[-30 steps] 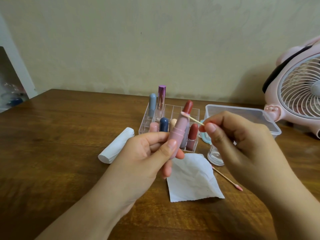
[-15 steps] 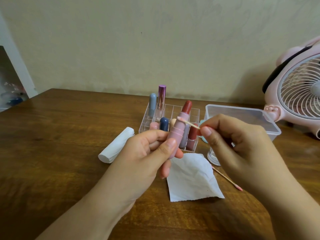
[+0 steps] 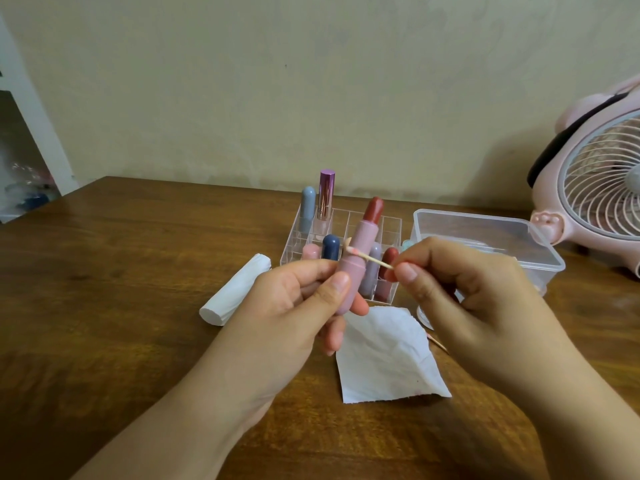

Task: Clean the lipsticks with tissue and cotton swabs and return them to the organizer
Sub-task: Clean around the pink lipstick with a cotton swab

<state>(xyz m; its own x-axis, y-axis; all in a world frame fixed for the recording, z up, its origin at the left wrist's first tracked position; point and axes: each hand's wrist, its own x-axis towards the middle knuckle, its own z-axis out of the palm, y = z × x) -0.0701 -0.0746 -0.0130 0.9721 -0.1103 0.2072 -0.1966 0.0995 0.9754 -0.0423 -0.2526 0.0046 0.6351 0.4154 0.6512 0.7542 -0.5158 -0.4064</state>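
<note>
In the head view, my left hand (image 3: 294, 306) gripped the pink base of an uncapped red lipstick (image 3: 360, 251), thumb and fingers curled round it, holding it tilted above the middle of the wooden tabletop (image 3: 121, 306). My right hand (image 3: 464, 296) pinched a cotton swab (image 3: 369, 257) whose pink-stained tip lay against the lipstick's tube. Behind it, near the tabletop's far edge, stood the clear organizer (image 3: 391, 225) with other lipsticks, and a tissue sheet (image 3: 384, 358) lay flat under my hands.

home: wooden table (image 3: 121, 271), pink fan (image 3: 602, 188)
</note>
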